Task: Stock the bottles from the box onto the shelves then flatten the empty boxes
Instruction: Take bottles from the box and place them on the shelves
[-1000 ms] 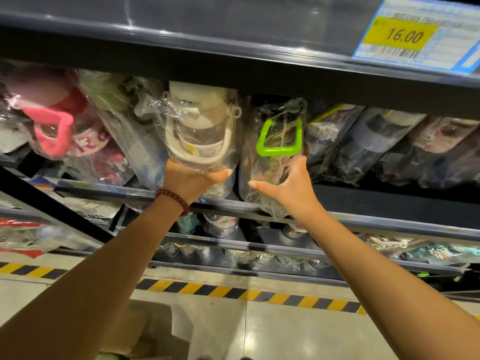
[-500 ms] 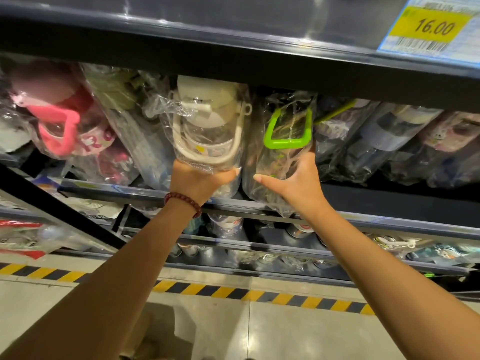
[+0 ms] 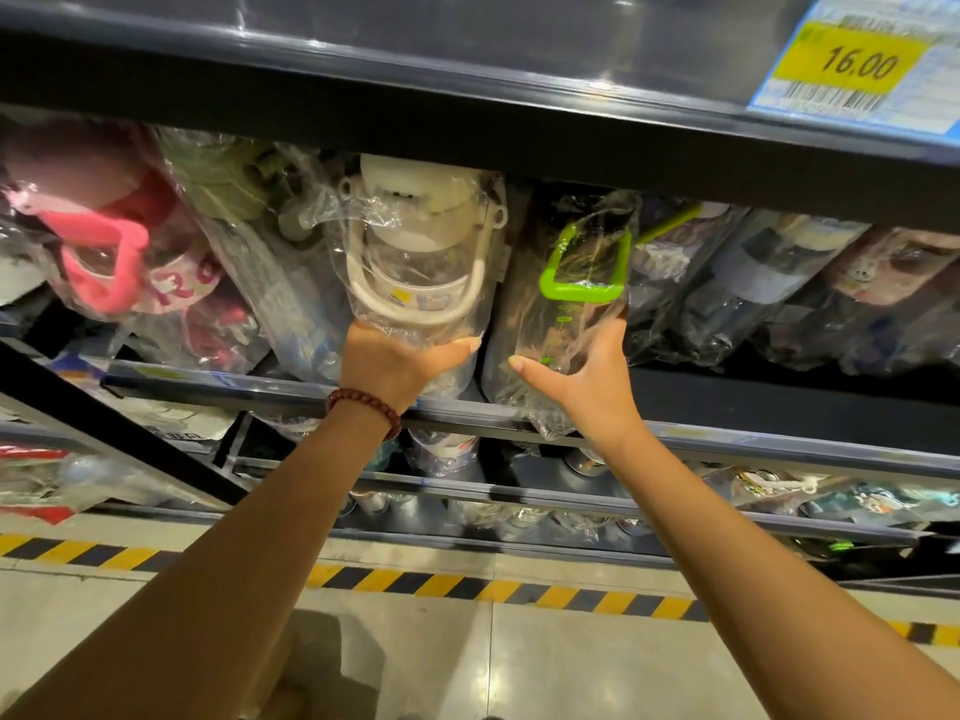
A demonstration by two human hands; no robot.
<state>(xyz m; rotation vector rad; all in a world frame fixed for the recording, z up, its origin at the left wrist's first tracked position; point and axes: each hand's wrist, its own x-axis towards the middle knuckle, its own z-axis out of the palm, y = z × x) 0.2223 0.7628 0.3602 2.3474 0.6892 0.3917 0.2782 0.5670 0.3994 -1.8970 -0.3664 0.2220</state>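
Head view, stocking in progress. The left hand (image 3: 402, 358) grips the base of the white-handled bottle (image 3: 415, 252), fingers curled round its plastic wrap; the bottle extends toward 12 o'clock from the hand, its long axis running into the shelf (image 3: 779, 407), cap innermost. The right hand (image 3: 587, 376) holds the neighbouring green-handled bottle (image 3: 576, 293), at 3 o'clock from the first and touching it, thumb spread and fingers round its lower side. Both bases overhang the shelf's front rail. At 9 o'clock lies a pink-handled bottle (image 3: 104, 252); wrapped dark bottles (image 3: 769, 283) crowd 3 o'clock. The upper shelf edge, carrying a price tag (image 3: 857, 65), limits headroom for pushing deeper.
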